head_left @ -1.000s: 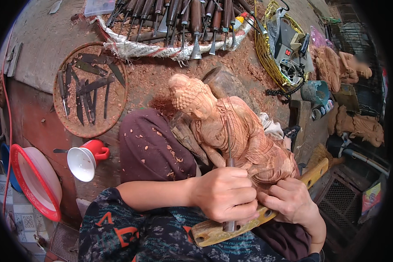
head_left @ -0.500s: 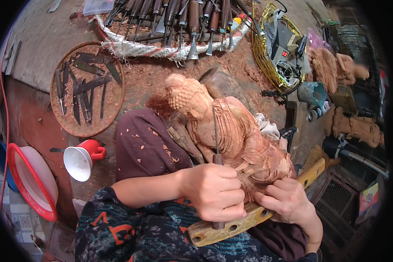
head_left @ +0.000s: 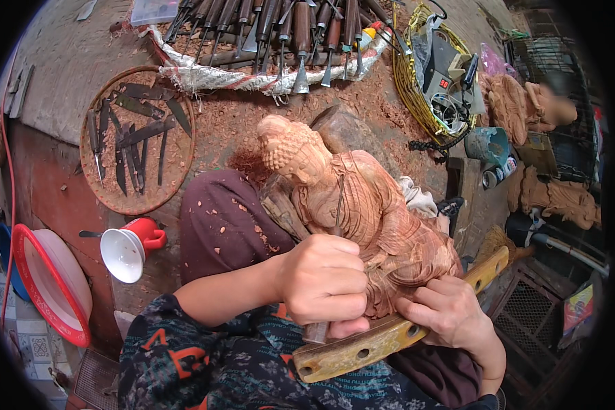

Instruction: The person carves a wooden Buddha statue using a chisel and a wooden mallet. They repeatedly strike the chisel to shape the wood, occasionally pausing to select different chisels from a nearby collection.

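A carved wooden statue [head_left: 359, 198] of a seated figure with a curly-haired head lies tilted across my lap, head toward the upper left. My left hand [head_left: 326, 283] is closed in a fist round the wooden handle of a chisel [head_left: 339, 205]. Its thin blade points away from me, over the statue's chest; whether the tip touches the wood I cannot tell. My right hand [head_left: 447, 314] has its fingers curled over the statue's lower edge. Under that hand, along the base, runs a yellowish wooden bar with holes [head_left: 383, 348].
Many chisels [head_left: 301, 41] lie fanned out on a white sack at the top. Left of the statue are a round tray [head_left: 89, 160] of blades, a red-and-white mug [head_left: 124, 256] and a red-rimmed basin [head_left: 82, 328]. A wire basket [head_left: 406, 89] with an electric device stands upper right.
My left hand has shifted left and slightly up with the chisel, whose handle end has swung to the left. My right hand and the statue stay nearly in place.
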Demonstrator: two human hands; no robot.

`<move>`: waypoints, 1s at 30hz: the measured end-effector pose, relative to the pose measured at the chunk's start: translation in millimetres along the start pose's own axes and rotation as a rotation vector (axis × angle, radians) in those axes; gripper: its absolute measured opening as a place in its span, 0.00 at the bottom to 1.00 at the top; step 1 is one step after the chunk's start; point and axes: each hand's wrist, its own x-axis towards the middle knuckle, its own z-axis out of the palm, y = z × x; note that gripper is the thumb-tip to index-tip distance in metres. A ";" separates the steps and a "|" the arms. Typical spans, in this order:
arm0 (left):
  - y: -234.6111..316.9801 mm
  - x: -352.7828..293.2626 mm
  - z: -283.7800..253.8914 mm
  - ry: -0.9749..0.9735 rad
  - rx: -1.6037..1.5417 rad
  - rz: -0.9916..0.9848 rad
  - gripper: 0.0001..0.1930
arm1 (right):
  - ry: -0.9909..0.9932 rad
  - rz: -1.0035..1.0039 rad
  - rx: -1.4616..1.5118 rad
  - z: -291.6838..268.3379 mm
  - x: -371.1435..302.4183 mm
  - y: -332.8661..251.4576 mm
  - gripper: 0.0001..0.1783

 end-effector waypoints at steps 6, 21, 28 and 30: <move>4.7 9.5 -1.6 0.003 0.010 -0.024 0.14 | -0.011 0.002 0.003 -2.7 1.4 -0.6 0.29; -17.9 61.3 -14.8 0.196 0.081 -0.375 0.11 | 0.025 -0.009 0.017 1.2 0.9 2.1 0.19; -37.1 73.5 40.5 -0.029 0.252 -0.385 0.14 | 0.065 -0.003 0.010 5.2 -0.4 -0.1 0.25; -41.4 76.8 49.2 -0.023 0.325 -0.398 0.14 | 0.072 0.012 0.028 4.5 1.2 -1.9 0.27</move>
